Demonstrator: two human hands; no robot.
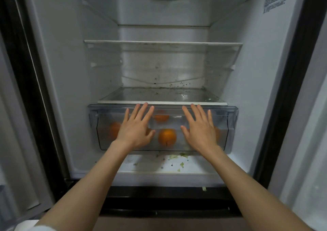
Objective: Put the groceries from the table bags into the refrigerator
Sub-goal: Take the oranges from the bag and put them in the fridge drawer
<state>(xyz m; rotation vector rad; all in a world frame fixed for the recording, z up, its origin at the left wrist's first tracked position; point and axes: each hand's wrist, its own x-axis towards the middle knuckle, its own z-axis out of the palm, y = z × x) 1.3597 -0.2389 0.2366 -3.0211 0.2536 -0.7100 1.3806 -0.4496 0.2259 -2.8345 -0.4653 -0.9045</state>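
The refrigerator [74, 71] stands open in front of me. At its bottom sits a clear plastic crisper drawer [231, 117] holding several oranges; one orange [167, 137] shows plainly through the front between my hands. My left hand [135, 129] and my right hand [200, 129] both lie flat with straight, spread fingers against the drawer's front panel. Neither hand holds anything. Some oranges are partly hidden behind my hands.
Three glass shelves [162, 43] above the drawer carry only dark specks and crumbs. Green leaf scraps [177, 157] lie on the fridge floor below the drawer. The open door's inner side [309, 106] is at the right, the dark door seal at the left.
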